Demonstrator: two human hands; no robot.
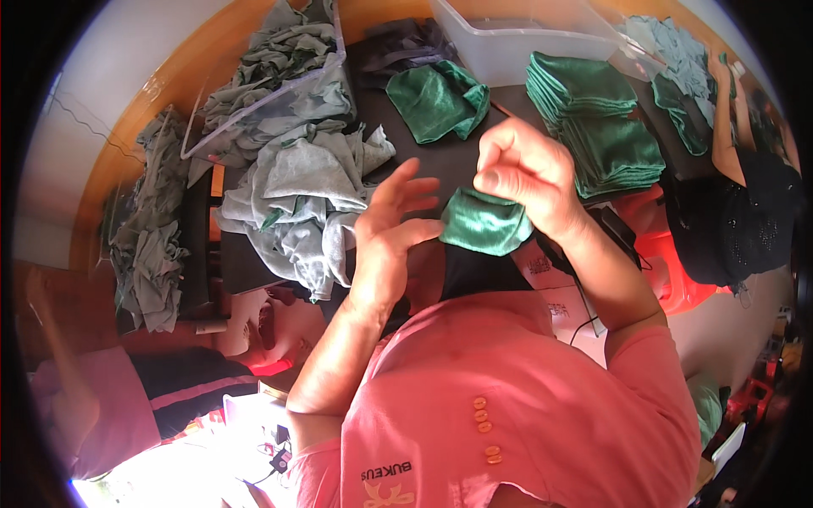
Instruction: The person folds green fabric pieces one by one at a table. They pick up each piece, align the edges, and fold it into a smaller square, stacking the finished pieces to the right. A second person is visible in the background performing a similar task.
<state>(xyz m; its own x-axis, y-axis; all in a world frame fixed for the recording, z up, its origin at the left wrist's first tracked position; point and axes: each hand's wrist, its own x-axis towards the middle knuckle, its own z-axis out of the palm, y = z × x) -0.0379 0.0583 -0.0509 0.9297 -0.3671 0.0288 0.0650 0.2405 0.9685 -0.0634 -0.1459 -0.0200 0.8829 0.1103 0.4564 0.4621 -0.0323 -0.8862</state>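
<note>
Your right hand (529, 173) is curled into a loose fist, with the thumb and bent fingers pinching the upper right edge of a small folded square of shiny green satin cloth (484, 223). Your left hand (391, 224) is spread, fingers fanned and slightly bent; its fingertips (428, 229) touch the left edge of the same cloth without closing on it.

The green satin cloth sits between your two hands, in front of your chest and above the dark table top (440, 161). Its long axis runs left to right, tilted slightly down toward the right. It lies below and to the left of the right-hand pinch, so the right hand carries it and is the nearer hand; the left hand only steadies it.

Beyond the grip:
- Far centre: a crumpled green satin cloth (439, 102) lying loose on the table.
- Far right: a tall stack of folded green satin cloths (605, 127).
- Left: a heap of grey-green unfolded cloths (296, 195), partly spilling from a clear plastic bin (271, 93).
- Far centre-right: a second clear plastic bin (517, 38).
- Far right edge: another person's arm (724, 118).
</note>
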